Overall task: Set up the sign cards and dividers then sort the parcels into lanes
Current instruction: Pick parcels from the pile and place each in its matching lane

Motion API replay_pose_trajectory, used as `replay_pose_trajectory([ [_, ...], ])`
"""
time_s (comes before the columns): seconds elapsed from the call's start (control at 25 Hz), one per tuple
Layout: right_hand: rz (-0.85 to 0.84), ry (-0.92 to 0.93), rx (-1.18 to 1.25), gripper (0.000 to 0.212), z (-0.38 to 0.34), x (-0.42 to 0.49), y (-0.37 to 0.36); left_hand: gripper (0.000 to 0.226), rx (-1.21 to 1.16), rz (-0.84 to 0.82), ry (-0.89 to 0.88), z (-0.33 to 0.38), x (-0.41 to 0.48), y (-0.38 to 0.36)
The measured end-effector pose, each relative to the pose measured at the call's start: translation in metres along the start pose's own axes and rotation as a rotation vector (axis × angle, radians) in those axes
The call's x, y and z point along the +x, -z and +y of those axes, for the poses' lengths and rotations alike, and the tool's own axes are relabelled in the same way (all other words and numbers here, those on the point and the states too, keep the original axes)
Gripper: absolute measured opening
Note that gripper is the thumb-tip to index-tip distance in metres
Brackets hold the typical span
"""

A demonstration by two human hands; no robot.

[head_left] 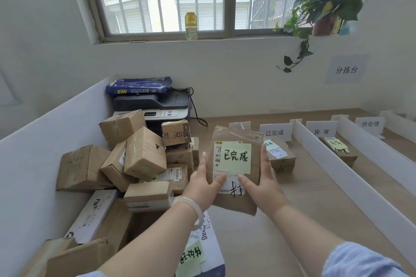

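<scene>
I hold a flat brown parcel (245,141) upright above the wooden table (292,209); a yellow sticky note on it reads 已完成. My left hand (202,183) grips its left edge and my right hand (262,183) grips its right edge. Behind it stands the sign card 已完成 (275,132), with a brown parcel (280,159) lying in that lane. White dividers (337,175) (369,141) separate the lanes. The card 异常 (321,131) has a parcel (340,149) in front of it. The card 待处理 (370,124) stands further right.
A pile of cardboard parcels (135,159) fills the left, against a white board wall (33,164). A printer (162,108) with a paper pack on top stands behind it. A white box with a sticky note (202,252) lies under my left arm.
</scene>
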State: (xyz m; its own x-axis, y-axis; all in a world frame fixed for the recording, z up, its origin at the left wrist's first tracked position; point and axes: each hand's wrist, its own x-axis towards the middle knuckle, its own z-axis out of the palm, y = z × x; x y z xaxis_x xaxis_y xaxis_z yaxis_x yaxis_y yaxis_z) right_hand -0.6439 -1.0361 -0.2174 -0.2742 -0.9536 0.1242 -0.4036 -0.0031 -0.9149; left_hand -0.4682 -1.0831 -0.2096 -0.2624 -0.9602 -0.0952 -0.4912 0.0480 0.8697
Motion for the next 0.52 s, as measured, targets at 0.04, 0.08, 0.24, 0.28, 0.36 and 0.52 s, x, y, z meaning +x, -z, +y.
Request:
replay_pose_trajectory([
  [0.04, -0.014, 0.003, -0.014, 0.098, 0.005, 0.002, 0.013, 0.084, 0.032, -0.023, -0.029, 0.006, 0.001, -0.007],
  [0.08, -0.03, 0.008, -0.031, 0.095, 0.01, 0.004, 0.025, 0.086, 0.059, -0.036, -0.049, 0.011, 0.003, -0.013],
  [0.24, -0.057, 0.005, -0.058, 0.08, 0.032, 0.007, 0.069, 0.085, 0.127, -0.096, -0.124, 0.029, 0.003, -0.051],
  [0.28, -0.062, -0.001, -0.068, 0.079, 0.038, 0.008, 0.08, 0.084, 0.121, -0.099, -0.149, 0.033, 0.003, -0.063],
  [0.36, -0.074, -0.02, -0.109, 0.08, 0.05, 0.006, 0.104, 0.082, 0.053, -0.1, -0.183, 0.043, 0.0, -0.09],
  [0.52, -0.049, -0.048, -0.16, 0.078, 0.07, -0.008, 0.148, 0.082, -0.047, -0.12, -0.2, 0.059, -0.01, -0.143],
])
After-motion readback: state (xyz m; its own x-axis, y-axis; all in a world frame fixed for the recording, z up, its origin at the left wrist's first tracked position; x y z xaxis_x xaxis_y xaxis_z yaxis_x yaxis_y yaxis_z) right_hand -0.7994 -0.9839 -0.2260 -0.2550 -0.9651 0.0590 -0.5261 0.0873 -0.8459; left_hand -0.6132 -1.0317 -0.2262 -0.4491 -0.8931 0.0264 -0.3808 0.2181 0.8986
